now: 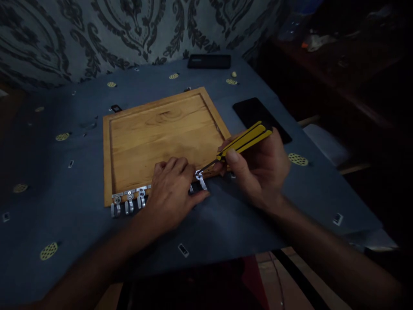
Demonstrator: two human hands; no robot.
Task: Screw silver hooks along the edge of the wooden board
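Note:
A square wooden board (161, 133) with a raised rim lies on a blue patterned cloth (80, 224). Several small metal hooks (129, 201) line its near edge. My left hand (172, 193) rests on that edge with its fingers curled, pressing down beside a hook (200, 180). My right hand (258, 172) grips a yellow and black screwdriver (243, 142), whose metal tip meets the top of that hook. What lies under the left palm is hidden.
A dark phone (261, 118) lies on the cloth to the right of the board. Another flat black object (209, 61) sits at the far edge near the patterned wall (129, 30). Dark furniture (338, 64) stands to the right.

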